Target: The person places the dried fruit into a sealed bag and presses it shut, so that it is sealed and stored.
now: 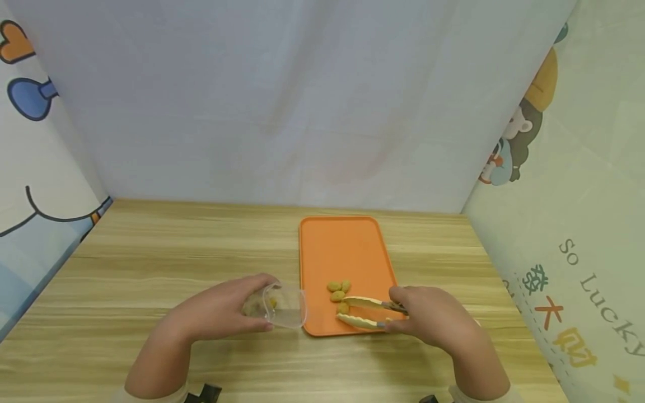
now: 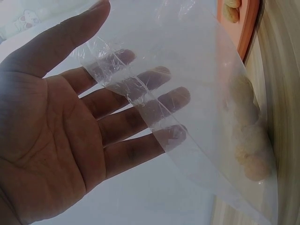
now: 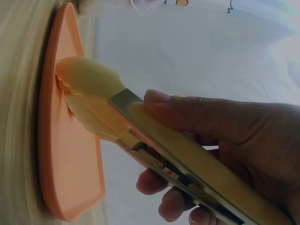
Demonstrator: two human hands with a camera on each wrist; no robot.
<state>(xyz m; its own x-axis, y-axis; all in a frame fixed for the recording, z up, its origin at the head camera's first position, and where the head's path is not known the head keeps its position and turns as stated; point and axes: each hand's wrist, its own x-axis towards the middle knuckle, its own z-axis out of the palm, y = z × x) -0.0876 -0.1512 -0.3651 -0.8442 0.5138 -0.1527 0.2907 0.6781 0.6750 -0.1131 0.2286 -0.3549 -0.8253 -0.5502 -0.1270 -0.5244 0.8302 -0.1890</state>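
My left hand (image 1: 216, 310) (image 2: 51, 126) holds a clear plastic container (image 1: 289, 307) (image 2: 201, 51) just left of the orange tray (image 1: 347, 246) (image 3: 70, 183). Its thumb and fingers lie around the plastic, whose opening faces right, and several yellowish-brown lumps (image 2: 251, 131) lie inside. Yellow-tipped tongs (image 1: 365, 303) (image 3: 178, 150) are gripped in my right hand (image 1: 438, 316) (image 3: 253, 136). Their tips stand apart low over the near part of the tray, by one of several small yellow-brown pieces (image 1: 337, 296). Whether they touch that piece I cannot tell.
The tray lies on a wood-grain table (image 1: 201, 240). Behind the table hangs a pale cloth (image 1: 252, 112), and printed sheets with drawings stand at the left (image 1: 45, 157) and right (image 1: 579, 196) sides.
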